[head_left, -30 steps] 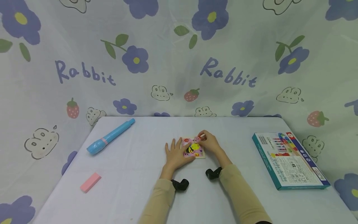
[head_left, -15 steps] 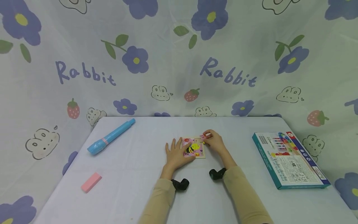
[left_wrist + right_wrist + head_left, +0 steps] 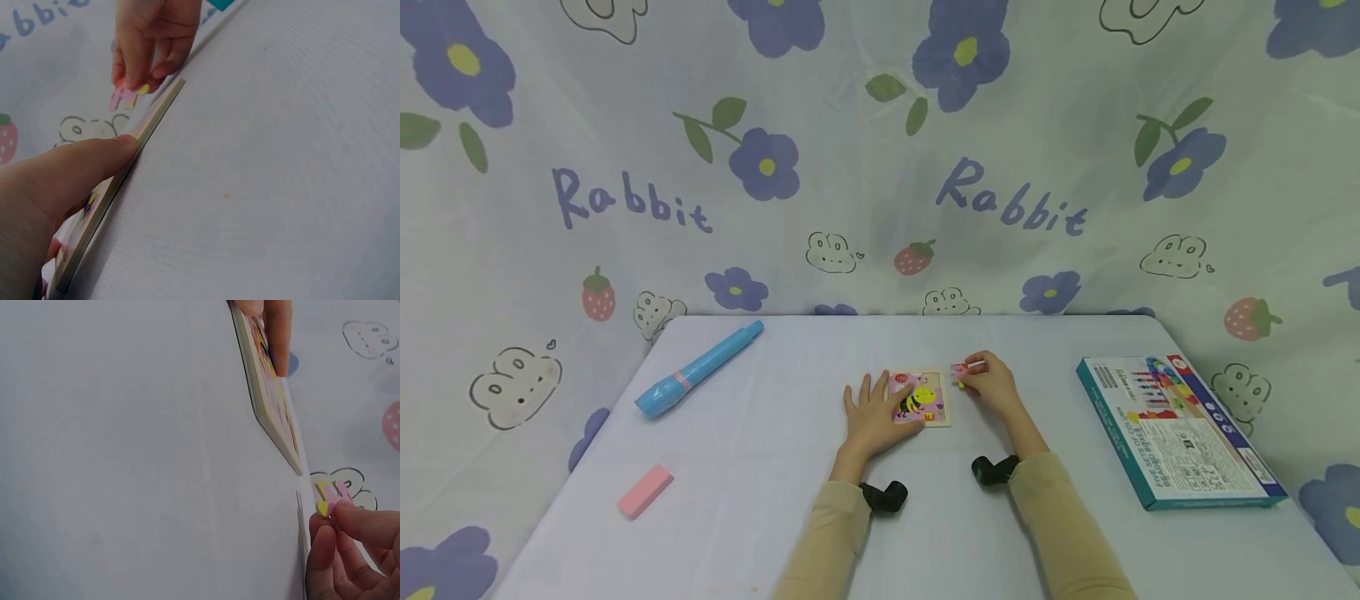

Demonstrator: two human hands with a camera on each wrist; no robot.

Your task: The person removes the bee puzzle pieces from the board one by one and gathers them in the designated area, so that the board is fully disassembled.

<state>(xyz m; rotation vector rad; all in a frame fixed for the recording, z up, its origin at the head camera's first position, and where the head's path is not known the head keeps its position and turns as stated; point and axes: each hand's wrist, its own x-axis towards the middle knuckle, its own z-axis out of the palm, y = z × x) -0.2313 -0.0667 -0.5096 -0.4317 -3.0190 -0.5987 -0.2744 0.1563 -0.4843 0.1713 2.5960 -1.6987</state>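
Observation:
A small square wooden jigsaw puzzle (image 3: 934, 407) with a yellow bee on pink lies flat at the middle of the table. My left hand (image 3: 872, 417) rests on its left side, fingers spread, the thumb lying across the front part. Just right of the puzzle, my right hand (image 3: 994, 387) pinches a pink and yellow puzzle piece (image 3: 958, 372) between thumb and fingers. In the right wrist view that puzzle piece (image 3: 334, 492) is apart from the board. At the puzzle's upper right corner the bare wooden recess shows. The left wrist view has the board's pale edge (image 3: 119, 181) side-on.
A blue pen-shaped object (image 3: 700, 369) lies at the back left, with a pink block (image 3: 646, 492) nearer the front. On the right lies a flat teal-edged box (image 3: 1180, 433). A patterned cloth (image 3: 865, 183) hangs behind the table.
My right hand has lifted the puzzle piece out of the board's upper right corner and carried it a little to the right. The left hand has stayed in place.

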